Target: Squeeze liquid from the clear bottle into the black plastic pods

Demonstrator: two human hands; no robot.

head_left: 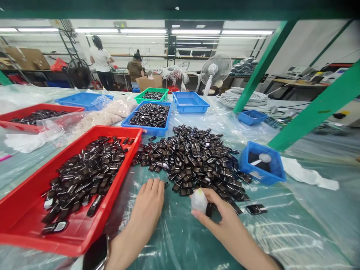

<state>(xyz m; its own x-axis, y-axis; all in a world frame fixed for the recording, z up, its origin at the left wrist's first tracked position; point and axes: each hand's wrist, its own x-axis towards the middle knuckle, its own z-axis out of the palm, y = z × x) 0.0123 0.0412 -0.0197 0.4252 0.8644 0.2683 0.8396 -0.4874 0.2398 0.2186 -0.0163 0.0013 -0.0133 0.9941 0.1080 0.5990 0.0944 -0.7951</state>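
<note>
A big heap of small glossy black parts point(191, 157) lies on the plastic-covered green table. My left hand point(149, 204) rests flat on the sheet at the heap's near edge, fingers together, holding nothing. My right hand point(218, 212) grips a small translucent white bottle point(199, 200) over a black part at the heap's front. A single black part point(255, 209) lies apart to the right. A red tray point(25, 221) at the left holds several of the same black parts point(84, 176).
Behind the heap stand a blue tray of black parts point(150, 129), a green tray point(152, 91) and a blue tray point(190, 108). A small blue bin point(274, 176) sits right. Green frame posts point(317, 110) cross at right. Two people stand at a far bench.
</note>
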